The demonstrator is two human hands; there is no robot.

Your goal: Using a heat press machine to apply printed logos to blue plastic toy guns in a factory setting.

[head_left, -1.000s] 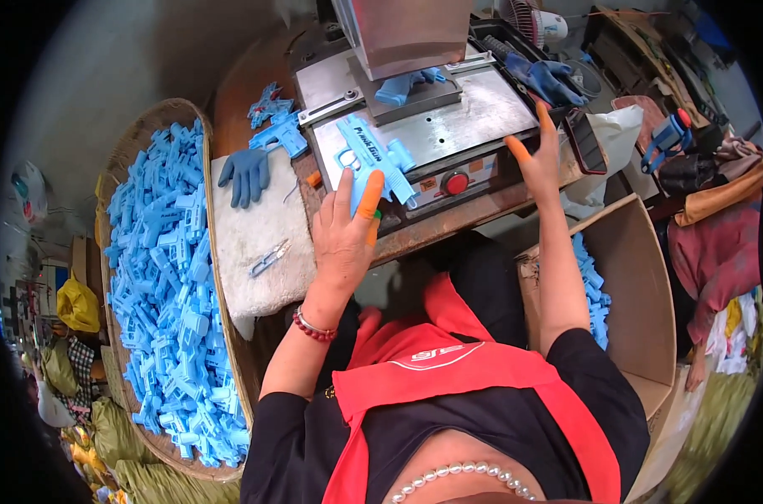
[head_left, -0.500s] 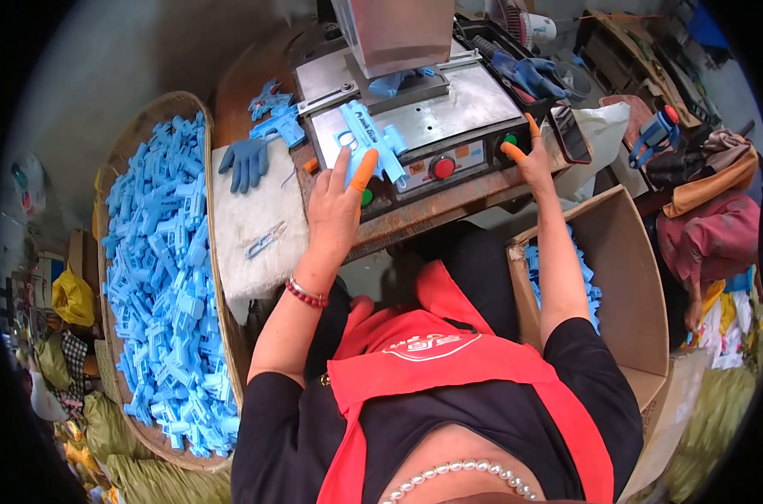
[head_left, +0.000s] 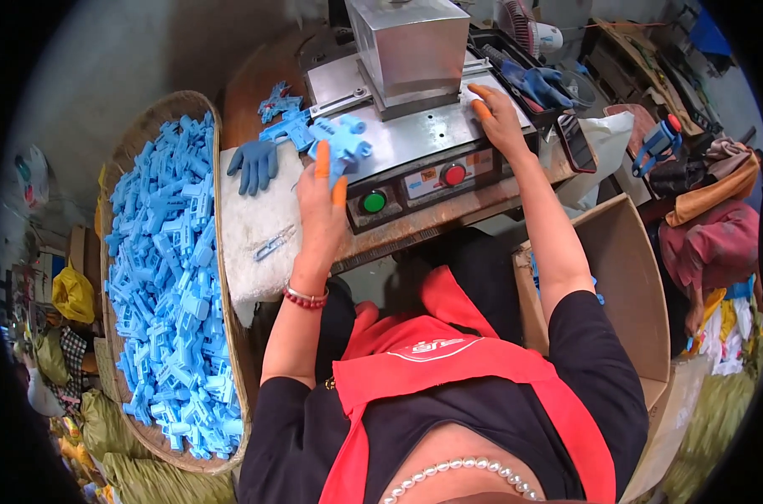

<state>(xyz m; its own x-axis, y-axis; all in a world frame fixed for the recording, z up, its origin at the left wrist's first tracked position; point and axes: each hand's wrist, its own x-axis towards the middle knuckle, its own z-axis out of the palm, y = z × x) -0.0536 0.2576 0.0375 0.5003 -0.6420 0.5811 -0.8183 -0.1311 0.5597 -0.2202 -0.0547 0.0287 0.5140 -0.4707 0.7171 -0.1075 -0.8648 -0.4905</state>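
Right hand [head_left: 500,118] moved since half second ago, I see: off machine's front corner, now flat on steel plate [head_left: 432,134] beside silver press block [head_left: 408,49], fingers spread, holding nothing. Left hand [head_left: 322,197] grips blue plastic part [head_left: 341,143] at plate's left edge; part sticks out past orange-capped fingertips [head_left: 321,158]. Green button [head_left: 374,202] just right of left hand. Basket [head_left: 230,336] of blue parts [head_left: 167,277] far left.
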